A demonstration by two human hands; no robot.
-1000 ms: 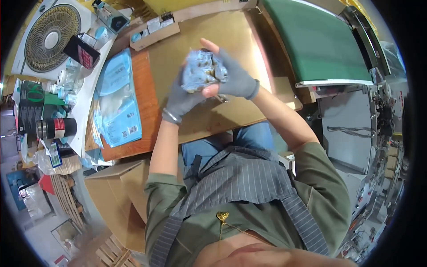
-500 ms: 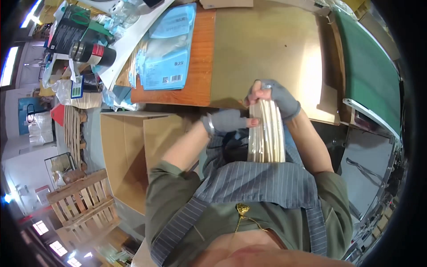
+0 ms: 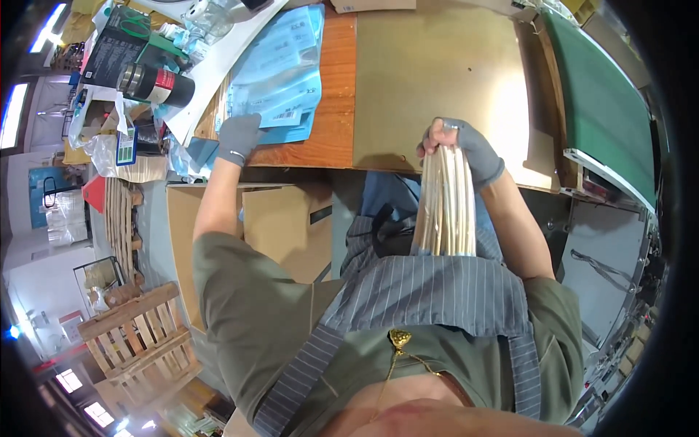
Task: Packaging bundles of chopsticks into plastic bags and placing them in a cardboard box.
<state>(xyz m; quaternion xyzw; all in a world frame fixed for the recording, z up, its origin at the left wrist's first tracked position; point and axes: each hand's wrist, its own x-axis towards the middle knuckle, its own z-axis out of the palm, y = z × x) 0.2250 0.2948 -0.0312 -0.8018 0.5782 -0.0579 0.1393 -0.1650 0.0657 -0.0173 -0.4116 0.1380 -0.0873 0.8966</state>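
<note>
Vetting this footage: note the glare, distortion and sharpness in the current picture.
Head view: glare whitens the tan board toward its right; head view: fisheye bends the green surface; head view: lights flare, lower left; head view: the bundle in the right hand looks fairly sharp.

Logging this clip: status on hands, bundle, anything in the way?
Right hand gripping pale stick bundle by its far end. Left hand at blue packets, contact unclear. Carton below left forearm, blocking neither hand.

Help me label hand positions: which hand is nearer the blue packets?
Left. The left hand is at the near-left corner of the blue packets; the right hand is well to their right, gripping a pale bundle.
</note>
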